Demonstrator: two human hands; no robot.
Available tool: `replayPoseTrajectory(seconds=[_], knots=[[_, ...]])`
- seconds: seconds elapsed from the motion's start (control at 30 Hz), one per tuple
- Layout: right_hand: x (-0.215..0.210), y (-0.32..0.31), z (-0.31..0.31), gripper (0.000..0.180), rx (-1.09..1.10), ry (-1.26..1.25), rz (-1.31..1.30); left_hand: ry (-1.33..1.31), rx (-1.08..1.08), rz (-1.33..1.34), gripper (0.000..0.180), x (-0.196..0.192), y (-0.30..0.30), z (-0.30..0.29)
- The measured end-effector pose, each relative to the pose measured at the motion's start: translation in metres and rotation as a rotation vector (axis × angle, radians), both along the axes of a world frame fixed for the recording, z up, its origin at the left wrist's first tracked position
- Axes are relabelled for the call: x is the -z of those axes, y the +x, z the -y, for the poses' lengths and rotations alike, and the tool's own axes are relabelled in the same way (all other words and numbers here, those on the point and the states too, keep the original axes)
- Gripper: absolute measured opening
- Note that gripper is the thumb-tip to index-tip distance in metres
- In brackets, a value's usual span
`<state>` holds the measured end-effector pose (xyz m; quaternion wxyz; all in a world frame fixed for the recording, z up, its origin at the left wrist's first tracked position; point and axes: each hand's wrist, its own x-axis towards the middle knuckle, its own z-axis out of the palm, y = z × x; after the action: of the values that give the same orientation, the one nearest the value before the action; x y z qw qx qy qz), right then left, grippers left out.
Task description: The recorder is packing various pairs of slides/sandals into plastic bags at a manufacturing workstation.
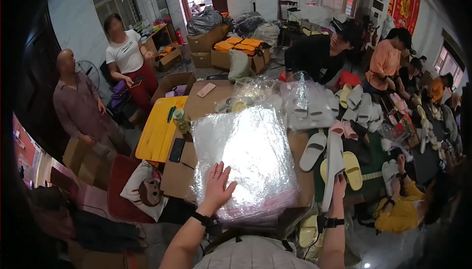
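Left hand [219, 185] rests flat on the stack of clear plastic bags [260, 151], fingers extended and slightly spread, palm down, near the lower left edge; nothing gripped. Right hand [339, 189] is off to the right of the stack, curled around the heel end of a pale grey slide sandal [332, 163] tilted up on its side; fingers partly hidden, so exact finger placement can't be told. Stack is directly in front of the person, on cardboard, with strong glare on its top and a pinkish tint at the near edge.

Right of the stack, on the green worktop [376, 189]: another grey slide [312, 151] just beside the cardboard, a yellow slide [352, 170] next to the held sandal, pink slides [350, 130] past its toe end. Beyond the stack, to its far right: bagged grey slides [314, 111]. Beyond it, slightly left: phone in a pink case [206, 90]. Left of the stack: green-lidded jar [181, 121], black phone [177, 150], yellow board [156, 134]. Farther left and nearer: cartoon-print cushion [147, 194] on a red seat. Well beyond the stack: cardboard boxes with orange packets [242, 45]. Two people stand far left of it; several others are on its right side.
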<state>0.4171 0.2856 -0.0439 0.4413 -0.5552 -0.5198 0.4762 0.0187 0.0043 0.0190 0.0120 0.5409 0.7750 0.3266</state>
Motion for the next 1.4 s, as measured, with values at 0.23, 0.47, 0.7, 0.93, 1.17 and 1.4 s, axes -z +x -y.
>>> replayPoseTrajectory(seconds=[0.23, 0.47, 0.7, 0.93, 1.17, 1.4], knots=[[-0.152, -0.118, 0.107, 0.016, -0.275, 0.458, 0.264, -0.031, 0.018, 0.041, 0.061, -0.001, -0.001, 0.002], [-0.116, -0.218, 0.157, 0.025, -0.569, 0.648, 0.568, -0.122, 0.235, 0.143, 0.052, -0.001, -0.011, -0.003], [-0.079, -0.195, 0.109, 0.027, -0.306, 0.516, 0.710, -0.137, 0.133, 0.169, 0.065, 0.001, -0.015, -0.002], [-0.095, -0.119, 0.125, 0.029, -0.016, 0.392, 0.704, -0.224, 0.166, 0.095, 0.066, 0.007, -0.028, 0.000], [-0.090, -0.045, 0.179, 0.026, 0.053, 0.292, 0.420, -0.081, 0.382, -0.238, 0.065, -0.020, -0.022, 0.005], [-0.128, -0.045, 0.218, 0.022, 0.011, 0.354, 0.336, -0.204, 0.494, -0.131, 0.062, -0.033, -0.001, 0.022]])
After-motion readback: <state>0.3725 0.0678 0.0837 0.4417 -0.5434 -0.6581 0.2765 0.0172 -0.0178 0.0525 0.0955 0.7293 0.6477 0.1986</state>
